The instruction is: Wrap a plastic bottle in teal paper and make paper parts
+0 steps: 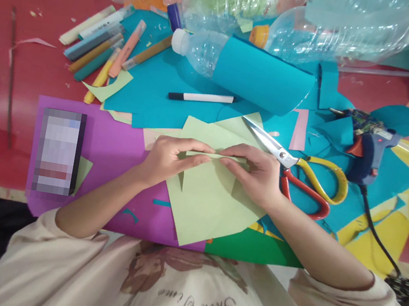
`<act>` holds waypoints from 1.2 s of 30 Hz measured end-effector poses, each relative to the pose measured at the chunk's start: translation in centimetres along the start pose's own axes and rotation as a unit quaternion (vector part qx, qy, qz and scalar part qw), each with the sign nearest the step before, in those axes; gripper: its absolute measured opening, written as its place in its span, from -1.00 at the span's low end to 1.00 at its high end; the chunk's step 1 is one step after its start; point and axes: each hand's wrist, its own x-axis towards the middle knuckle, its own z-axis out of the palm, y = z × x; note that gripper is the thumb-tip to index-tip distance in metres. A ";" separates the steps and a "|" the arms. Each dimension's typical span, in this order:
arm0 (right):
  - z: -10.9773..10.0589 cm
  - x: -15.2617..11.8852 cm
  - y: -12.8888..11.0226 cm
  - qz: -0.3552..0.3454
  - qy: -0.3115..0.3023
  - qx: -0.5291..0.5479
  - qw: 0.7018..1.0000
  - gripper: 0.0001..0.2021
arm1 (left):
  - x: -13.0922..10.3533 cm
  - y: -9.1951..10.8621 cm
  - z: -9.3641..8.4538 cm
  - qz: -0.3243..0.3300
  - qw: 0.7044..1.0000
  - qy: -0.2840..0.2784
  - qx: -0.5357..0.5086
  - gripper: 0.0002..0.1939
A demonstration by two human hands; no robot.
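Observation:
Both hands pinch a narrow strip of pale green paper (216,156) between thumbs and fingers, held edge-on. My left hand (172,155) grips its left part and my right hand (258,172) its right part, with the fingertips almost meeting in the middle. Under the hands lies a larger pale green sheet (206,211). Close beside my right hand rest open scissors (285,159) with one yellow and one red handle. A black-and-white marker (201,97) lies just beyond the hands.
A small bottle wrapped in blue paper (260,76) lies behind, before large clear bottles (245,3). Several markers (97,46) are at the left. A phone (57,152) rests on purple paper (109,158). A glue gun (371,155) with a cable is at the right.

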 end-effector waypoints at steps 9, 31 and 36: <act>0.0 0.0 -0.1 -0.008 0.004 -0.007 1.000 -0.87 | 0.2 0.1 -0.1 0.023 1.000 -0.002 -0.018 -0.78; 0.1 0.1 0.0 0.058 0.043 0.008 0.997 -0.88 | 0.5 0.4 -0.2 -0.087 0.995 0.027 -0.050 -0.79; 0.1 0.2 0.2 0.072 0.077 0.035 0.994 -0.89 | 0.7 0.3 -0.5 -0.114 0.988 0.061 -0.089 -0.84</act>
